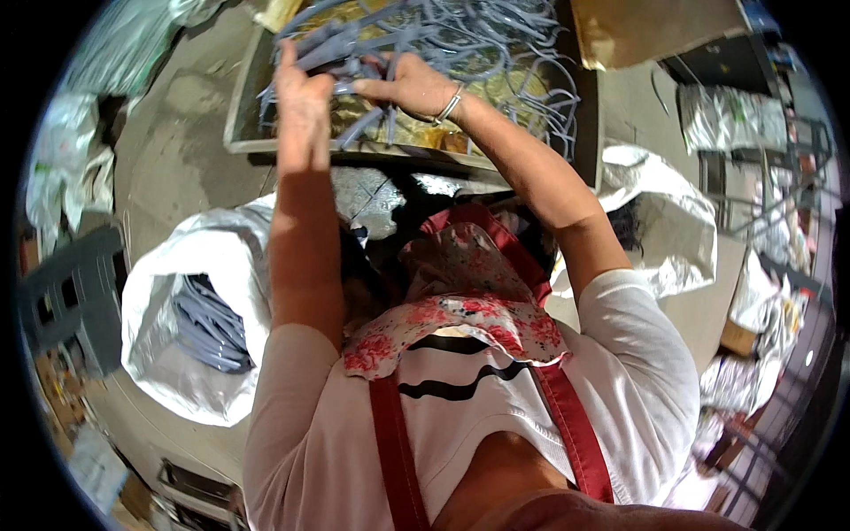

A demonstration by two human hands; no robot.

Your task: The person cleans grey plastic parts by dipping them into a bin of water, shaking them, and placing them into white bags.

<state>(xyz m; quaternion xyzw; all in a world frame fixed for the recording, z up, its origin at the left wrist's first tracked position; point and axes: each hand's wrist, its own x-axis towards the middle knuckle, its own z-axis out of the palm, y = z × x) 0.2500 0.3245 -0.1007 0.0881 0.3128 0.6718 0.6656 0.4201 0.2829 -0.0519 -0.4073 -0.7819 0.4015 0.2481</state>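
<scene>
Over a shallow metal-rimmed tray (240, 119), my two hands are close together at the upper centre. My left hand (302, 79) lies against a bundle of grey-blue rubber-like strips (332, 50); its fingers are partly hidden, so its grip is unclear. My right hand (415, 86), with a bangle at the wrist, pinches the strips between thumb and fingers. More loose, curling strips (491, 33) lie tangled across the tray, over a wet, yellowish surface. Some strip ends hang down below my hands.
An open white sack (149, 318) with coiled grey strips (212, 325) stands at my left. Another white sack (684, 232) is at my right. A cardboard sheet (657, 30) overhangs the tray's right side. A grey plastic stool or crate (80, 292) is at far left.
</scene>
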